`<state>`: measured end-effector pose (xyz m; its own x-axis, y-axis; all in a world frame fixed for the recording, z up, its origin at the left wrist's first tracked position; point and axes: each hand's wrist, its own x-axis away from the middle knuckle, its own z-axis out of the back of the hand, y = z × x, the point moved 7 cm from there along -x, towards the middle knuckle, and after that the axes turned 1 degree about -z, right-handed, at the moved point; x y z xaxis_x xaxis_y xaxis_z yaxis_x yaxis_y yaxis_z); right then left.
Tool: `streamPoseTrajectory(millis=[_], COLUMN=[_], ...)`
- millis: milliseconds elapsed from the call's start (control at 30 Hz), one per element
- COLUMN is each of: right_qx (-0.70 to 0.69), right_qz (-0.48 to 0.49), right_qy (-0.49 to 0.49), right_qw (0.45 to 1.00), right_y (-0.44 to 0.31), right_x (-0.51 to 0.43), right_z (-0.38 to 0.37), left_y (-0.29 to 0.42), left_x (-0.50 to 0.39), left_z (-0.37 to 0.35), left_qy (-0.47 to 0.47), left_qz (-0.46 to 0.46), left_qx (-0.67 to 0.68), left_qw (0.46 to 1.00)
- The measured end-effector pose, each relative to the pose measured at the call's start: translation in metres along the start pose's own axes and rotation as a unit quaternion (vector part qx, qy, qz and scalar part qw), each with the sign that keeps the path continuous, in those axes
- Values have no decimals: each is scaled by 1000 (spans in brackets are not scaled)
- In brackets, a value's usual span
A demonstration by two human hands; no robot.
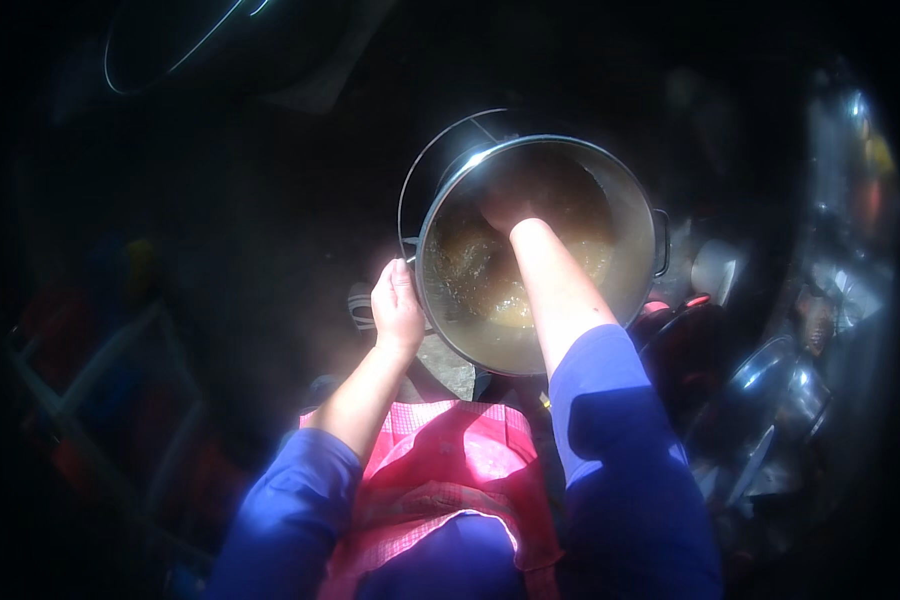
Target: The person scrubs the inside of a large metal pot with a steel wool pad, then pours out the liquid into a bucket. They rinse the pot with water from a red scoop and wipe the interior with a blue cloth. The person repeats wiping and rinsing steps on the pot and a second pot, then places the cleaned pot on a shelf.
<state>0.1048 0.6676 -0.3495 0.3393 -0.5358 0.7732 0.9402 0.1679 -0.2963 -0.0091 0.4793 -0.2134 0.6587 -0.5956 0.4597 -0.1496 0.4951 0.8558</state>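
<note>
A large round metal pot (634, 300) with side handles stands before me, holding murky brown liquid (469, 270) with bubbles and glints on it. My left hand (399, 307) grips the pot's left side by its handle, thumb upward. Deep inside the pot is my right hand (506, 206), at or in the liquid near the far side; its fingers are dim and blurred, so what they hold or touch cannot be told. A thin metal hoop, perhaps the rim of another vessel, shows behind the pot's left side.
Shiny metal bowls or lids (765, 367) and other kitchenware lie in a heap at the right. A red-rimmed dark vessel (694, 301) is close to the pot's lower right. Pale crate-like frames (112, 360) stand at the left, in shadow. Another thin rim curves at the upper left.
</note>
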Motion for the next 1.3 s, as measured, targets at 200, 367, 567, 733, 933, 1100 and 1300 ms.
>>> streamPoseTrajectory(millis=[200,367,567,733,933,1100,1300], right_qx=[0,-107,65,-34,61,183,-51], right_qz=[-112,-189,42,-98,-276,-45,-36], right_qy=[163,38,151,4,-55,-173,-153], right_qw=[980,976,986,995,958,967,986], right_y=[105,167,79,112,140,61,-31], right_x=[12,50,-18,-13,67,79,108], right_z=[35,-115,-121,-30,-52,-115,-78], left_y=[2,4,5,7,2,7,15], left_x=[-1,-1,-1,0,-1,0,0], left_z=[0,1,1,-1,0,1,2], left_qy=[0,19,8,6,4,21,22], left_qz=[-11,-35,-23,-34,-15,-38,-55], left_qx=[-18,-23,-25,-9,-11,-30,-51], left_qw=[1000,999,999,999,1000,999,997])
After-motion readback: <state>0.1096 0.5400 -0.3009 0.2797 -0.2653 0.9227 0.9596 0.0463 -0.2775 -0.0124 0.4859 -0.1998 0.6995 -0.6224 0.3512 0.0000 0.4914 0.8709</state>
